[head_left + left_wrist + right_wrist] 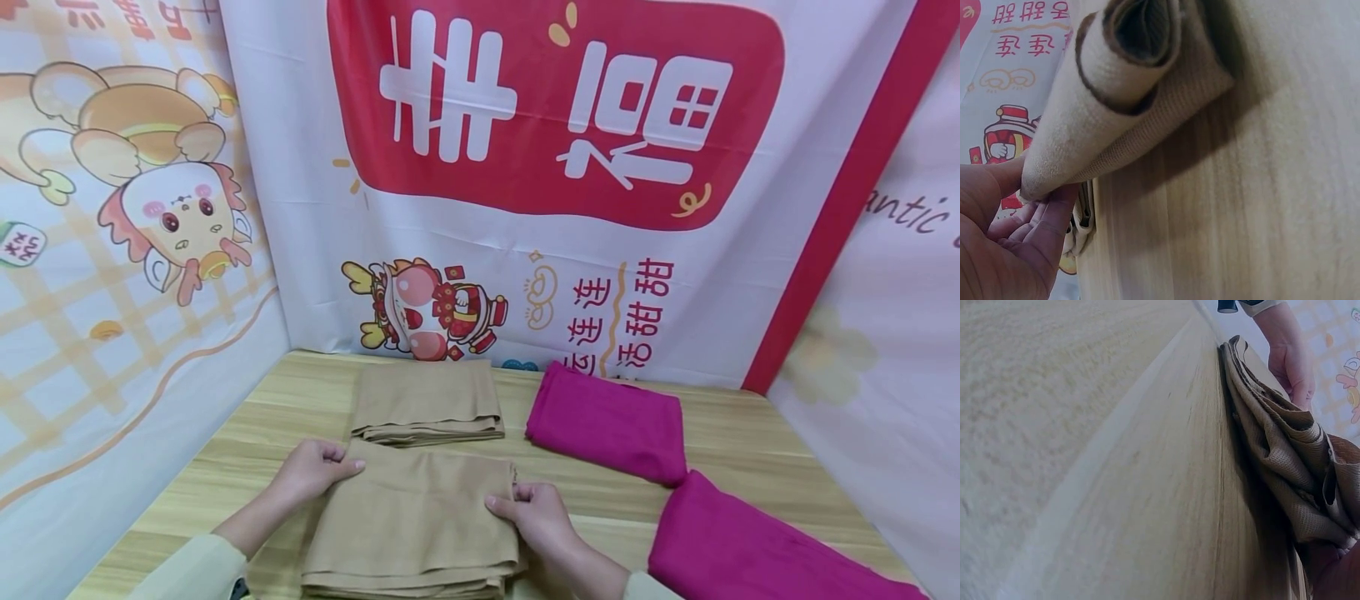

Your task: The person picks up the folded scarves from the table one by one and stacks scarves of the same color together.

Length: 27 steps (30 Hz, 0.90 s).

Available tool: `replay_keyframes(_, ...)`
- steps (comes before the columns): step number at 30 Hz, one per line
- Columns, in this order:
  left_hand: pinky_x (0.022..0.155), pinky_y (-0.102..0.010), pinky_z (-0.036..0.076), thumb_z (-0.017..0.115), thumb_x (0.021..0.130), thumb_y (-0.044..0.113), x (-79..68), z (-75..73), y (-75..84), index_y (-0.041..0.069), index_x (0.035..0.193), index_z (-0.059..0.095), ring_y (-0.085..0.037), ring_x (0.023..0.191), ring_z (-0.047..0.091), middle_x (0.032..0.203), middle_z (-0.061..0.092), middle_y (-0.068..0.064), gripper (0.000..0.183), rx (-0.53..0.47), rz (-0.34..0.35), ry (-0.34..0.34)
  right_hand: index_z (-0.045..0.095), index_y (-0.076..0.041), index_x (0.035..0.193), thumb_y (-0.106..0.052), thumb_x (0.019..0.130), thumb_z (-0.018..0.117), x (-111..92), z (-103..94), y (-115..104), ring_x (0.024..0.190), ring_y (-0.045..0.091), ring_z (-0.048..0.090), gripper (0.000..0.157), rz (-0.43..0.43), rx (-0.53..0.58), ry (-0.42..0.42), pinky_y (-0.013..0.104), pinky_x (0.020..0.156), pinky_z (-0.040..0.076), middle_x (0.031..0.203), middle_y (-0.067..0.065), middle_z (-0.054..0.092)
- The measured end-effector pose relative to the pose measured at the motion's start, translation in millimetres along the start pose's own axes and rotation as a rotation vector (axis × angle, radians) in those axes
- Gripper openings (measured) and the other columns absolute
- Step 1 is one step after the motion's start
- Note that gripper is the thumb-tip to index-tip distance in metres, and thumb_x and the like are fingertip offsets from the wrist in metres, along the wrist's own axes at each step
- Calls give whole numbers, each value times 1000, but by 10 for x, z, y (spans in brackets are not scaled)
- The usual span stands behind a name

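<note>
A folded tan cloth [420,517] lies at the front of the wooden table, its layered edges toward the person. My left hand [318,468] pinches its far left corner between thumb and fingers; the left wrist view shows that hand [1016,231] gripping the rolled fold of the cloth [1104,106]. At the right edge my right hand [536,512] pinches the cloth, thumb on top. In the right wrist view the stacked layers of the cloth [1291,456] show, with only a bit of the right hand [1338,575] at the lower corner.
Behind it sits another folded tan cloth [427,400]. To the right lie a folded magenta cloth [611,421] and a second magenta cloth [750,542] nearer the front. Printed fabric walls [300,167] enclose the wooden table [240,433] at the back and sides.
</note>
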<state>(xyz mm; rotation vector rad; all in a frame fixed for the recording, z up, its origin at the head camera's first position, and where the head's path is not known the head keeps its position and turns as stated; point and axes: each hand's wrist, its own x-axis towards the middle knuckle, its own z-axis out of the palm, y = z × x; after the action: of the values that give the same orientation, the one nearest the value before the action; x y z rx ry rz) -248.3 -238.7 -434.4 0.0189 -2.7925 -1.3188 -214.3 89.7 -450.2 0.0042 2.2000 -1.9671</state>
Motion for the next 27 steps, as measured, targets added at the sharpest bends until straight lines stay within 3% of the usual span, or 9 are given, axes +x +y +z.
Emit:
replay_keyframes(5,50,-26,31,78,82,23,18,20,-43,13,58,41,-11,53,33,53,32,5,46,6,-19,1,69,9,94,-11,84,75,-2,-1,26,66,22,69,24,-6,19,-9,34,60,57,76,11,70)
replay_keyframes(14,47,-21,24,77,83,23,61,41,-112,14,56,33,-9,49,24,51,24,6,53,-5,-31,-21,69,7,91,-12,84,75,12,-23,61,65,20,69,21,5,14,-19,33,60,57,75,9,70)
replay_keyframes(27,45,-21,26,78,82,25,65,74,-184,16,55,36,-9,48,28,50,28,7,51,-8,-39,-41,68,4,85,-14,85,74,37,-29,135,62,15,66,19,8,-65,-16,30,58,55,71,5,68)
